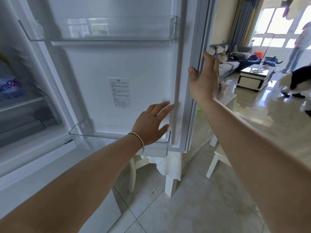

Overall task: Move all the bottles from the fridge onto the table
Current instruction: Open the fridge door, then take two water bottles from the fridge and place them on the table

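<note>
The white fridge door (pixel 117 64) stands open in front of me, its inner side facing me. My right hand (pixel 203 78) rests on the door's outer edge, fingers straight along the far side and thumb on the inner rim. My left hand (pixel 152 121) reaches with spread, straight fingers toward the door's inner panel, above the clear lower door bin (pixel 117 140). Both door bins, upper (pixel 116 29) and lower, hold no bottles. At the far left, inside the fridge, a blurred blue-and-white labelled package (pixel 10 83) shows; no bottle is plainly visible.
A white table with a lace cloth (pixel 168 163) and white chairs (pixel 217 158) stand behind the door. Beyond lie a glossy tiled floor, a sofa (pixel 228 64), a coffee table (pixel 254 76), and a person standing (pixel 297 46) by the windows. Fridge drawers (pixel 25 113) sit lower left.
</note>
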